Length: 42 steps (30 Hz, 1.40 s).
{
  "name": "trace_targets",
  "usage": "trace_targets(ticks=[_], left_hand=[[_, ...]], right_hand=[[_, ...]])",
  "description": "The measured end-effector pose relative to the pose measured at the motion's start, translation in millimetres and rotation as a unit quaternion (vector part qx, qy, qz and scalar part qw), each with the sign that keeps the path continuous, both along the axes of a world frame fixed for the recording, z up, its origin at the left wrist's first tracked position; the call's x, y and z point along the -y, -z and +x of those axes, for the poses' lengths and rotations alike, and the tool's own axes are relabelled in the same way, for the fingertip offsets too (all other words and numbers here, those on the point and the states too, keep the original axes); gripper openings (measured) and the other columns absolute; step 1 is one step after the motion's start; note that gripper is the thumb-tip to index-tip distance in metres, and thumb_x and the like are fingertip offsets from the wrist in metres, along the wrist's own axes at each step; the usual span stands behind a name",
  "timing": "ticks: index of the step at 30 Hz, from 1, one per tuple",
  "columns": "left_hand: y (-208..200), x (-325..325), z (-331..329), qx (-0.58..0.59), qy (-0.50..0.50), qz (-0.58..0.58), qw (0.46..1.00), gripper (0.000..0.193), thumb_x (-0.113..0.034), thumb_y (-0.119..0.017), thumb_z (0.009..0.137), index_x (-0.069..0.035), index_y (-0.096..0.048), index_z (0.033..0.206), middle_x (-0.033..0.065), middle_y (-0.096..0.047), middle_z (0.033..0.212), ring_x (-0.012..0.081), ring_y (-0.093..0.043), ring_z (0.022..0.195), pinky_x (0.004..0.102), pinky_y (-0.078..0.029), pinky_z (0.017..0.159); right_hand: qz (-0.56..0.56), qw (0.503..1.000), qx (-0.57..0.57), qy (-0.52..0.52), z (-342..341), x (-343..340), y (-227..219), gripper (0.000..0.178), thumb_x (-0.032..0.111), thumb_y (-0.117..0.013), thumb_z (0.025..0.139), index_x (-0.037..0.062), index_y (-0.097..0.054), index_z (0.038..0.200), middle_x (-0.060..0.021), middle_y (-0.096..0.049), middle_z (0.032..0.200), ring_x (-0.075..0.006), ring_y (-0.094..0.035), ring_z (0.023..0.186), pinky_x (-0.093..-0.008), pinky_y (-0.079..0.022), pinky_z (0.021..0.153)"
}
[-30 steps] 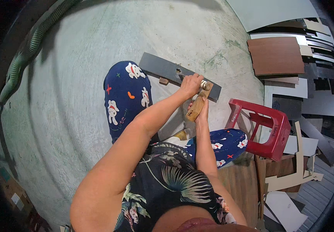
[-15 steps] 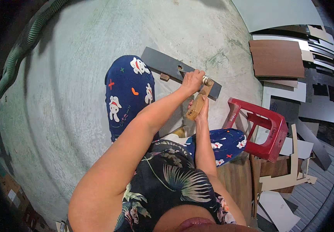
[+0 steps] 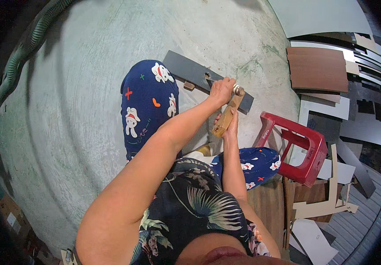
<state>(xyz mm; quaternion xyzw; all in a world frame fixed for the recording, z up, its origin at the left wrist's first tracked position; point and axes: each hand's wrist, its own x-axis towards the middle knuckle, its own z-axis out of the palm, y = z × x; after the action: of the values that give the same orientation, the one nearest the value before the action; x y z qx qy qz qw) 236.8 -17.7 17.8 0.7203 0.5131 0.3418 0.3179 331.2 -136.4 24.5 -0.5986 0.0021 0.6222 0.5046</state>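
Observation:
My left hand is closed round what looks like a chisel, mostly hidden by the fingers. Its ringed metal end sticks out on the right. On the other side, a dark blade-like shape slants toward a small ragged hole in the long dark grey board on the floor. In my right hand is a wooden block, its far end against or just beside the metal end; I cannot tell if they touch. A small brown wood piece sits by the board's near edge.
A red plastic stool lies tipped to the right of my knee. Stacked panels, a brown one among them, and pale offcuts cover the right side. A green ribbed hose runs along the far left.
Both hands keep nearly the same place and hold. The wooden block's far end has shifted very slightly against the metal end, and the whole view has moved a little.

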Motion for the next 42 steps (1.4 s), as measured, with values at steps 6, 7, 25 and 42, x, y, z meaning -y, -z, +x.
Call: trace_targets(ticks=[6,7,25,42], left_hand=[[6.3,-0.6,0.0,0.013,-0.014,0.009,1.0,0.019,-0.004,-0.063,0.077,-0.007,-0.055,0.095,0.0177,-0.06,0.088,0.0393,-0.063,0.082,0.049,-0.049,0.068],[6.5,-0.8,0.5,0.013,-0.015,0.009,1.0,0.019,-0.004,-0.063,0.077,-0.007,-0.055,0.095,0.0177,-0.06,0.088,0.0393,-0.063,0.082,0.049,-0.049,0.068],[0.9,-7.3,-1.8,0.004,-0.024,-0.01,1.0,0.023,-0.004,-0.065,0.075,-0.008,-0.055,0.095,0.0175,-0.061,0.088,0.0407,-0.063,0.081,0.0502,-0.05,0.069],[1.0,-20.5,-9.3,-0.03,0.008,-0.137,0.99,0.022,-0.006,-0.064,0.079,-0.007,-0.058,0.099,0.0186,-0.063,0.096,0.0398,-0.065,0.089,0.0483,-0.052,0.077]], right_hand=[[-0.011,1.0,-0.007,-0.013,-2.4,-0.2,-2.6,0.045,0.047,-0.055,0.087,0.0091,-0.045,0.109,-0.0137,-0.055,0.082,-0.0249,-0.059,0.066,-0.0384,-0.052,0.056],[-0.016,1.0,0.001,-0.019,-2.9,0.4,-2.4,0.045,0.047,-0.054,0.088,0.0085,-0.046,0.109,-0.014,-0.056,0.082,-0.0254,-0.059,0.065,-0.0388,-0.052,0.056],[0.022,0.997,0.063,0.024,0.7,2.8,-14.3,0.051,0.042,-0.054,0.09,0.0077,-0.037,0.124,-0.0211,-0.061,0.099,-0.0272,-0.064,0.073,-0.0393,-0.055,0.059],[0.123,0.819,0.508,-0.237,-22.5,5.8,-80.6,0.051,0.02,-0.067,0.082,0.0007,-0.048,0.126,-0.0126,-0.059,0.107,-0.0251,-0.058,0.097,-0.0366,-0.046,0.09]])
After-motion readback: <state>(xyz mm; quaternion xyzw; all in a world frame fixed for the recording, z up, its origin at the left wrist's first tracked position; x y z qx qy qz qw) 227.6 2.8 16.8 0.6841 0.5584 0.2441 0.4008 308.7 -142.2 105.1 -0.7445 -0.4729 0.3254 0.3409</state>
